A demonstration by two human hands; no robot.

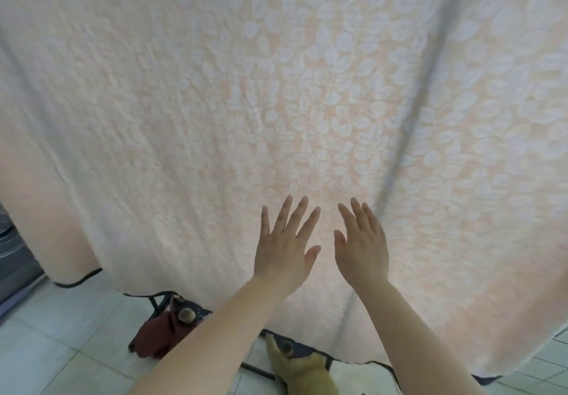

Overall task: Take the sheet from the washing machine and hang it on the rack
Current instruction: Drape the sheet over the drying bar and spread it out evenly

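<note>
A large pale peach sheet (215,102) with a white leaf pattern hangs down and fills nearly the whole view. Its dark-trimmed lower edge ends just above the floor. My left hand (284,247) is flat against the cloth with its fingers spread. My right hand (361,244) lies flat on the cloth beside it, fingers together and extended. Neither hand holds anything. The rack's top is hidden behind the sheet; only a dark metal leg (159,302) shows below the hem. The washing machine is not clearly visible.
Pale floor tiles (61,348) run along the bottom. Below the hem sit a dark red cloth item (153,336) and a tan plush toy (304,373). A dark grey object (15,259) stands at the left edge.
</note>
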